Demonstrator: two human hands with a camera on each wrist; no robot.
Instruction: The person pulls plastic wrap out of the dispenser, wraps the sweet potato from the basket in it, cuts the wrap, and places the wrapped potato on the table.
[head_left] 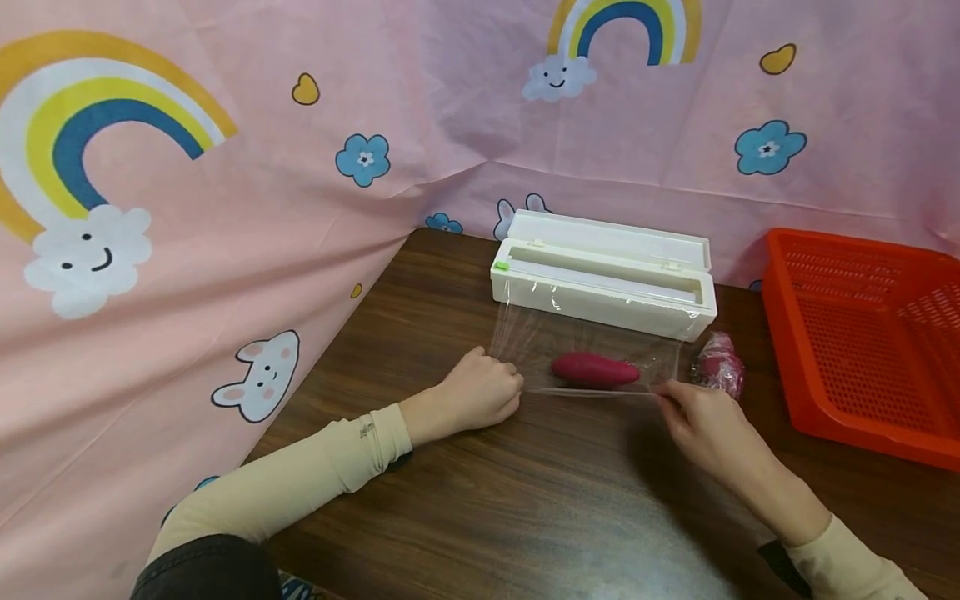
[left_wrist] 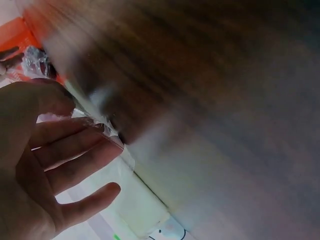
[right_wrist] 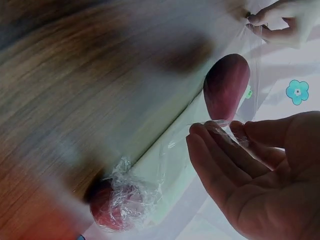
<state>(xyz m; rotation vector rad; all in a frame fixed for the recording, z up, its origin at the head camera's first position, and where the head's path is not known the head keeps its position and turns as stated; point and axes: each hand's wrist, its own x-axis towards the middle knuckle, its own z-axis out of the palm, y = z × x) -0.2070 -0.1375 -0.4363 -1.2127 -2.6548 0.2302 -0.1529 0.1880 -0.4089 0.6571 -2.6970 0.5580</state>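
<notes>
A sheet of clear cling film [head_left: 536,333] stretches from a white cling film dispenser box [head_left: 600,302] toward the person. The left hand [head_left: 480,388] pinches its near left corner between thumb and fingers, and in the left wrist view the little finger [left_wrist: 92,202] sticks out. At the near right corner, the right hand [head_left: 708,425] pinches the film between thumb and fingertips. Between the hands, a purple-red sweet potato [head_left: 594,370] lies within the film's outline. A second sweet potato [head_left: 720,367], wrapped in crumpled film, rests beside the right hand.
The dispenser's lid [head_left: 611,237] stands raised at the back. A red plastic basket [head_left: 810,367] is at the right on the dark wooden table [head_left: 525,492]. A pink patterned cloth [head_left: 450,100] hangs behind and along the left side.
</notes>
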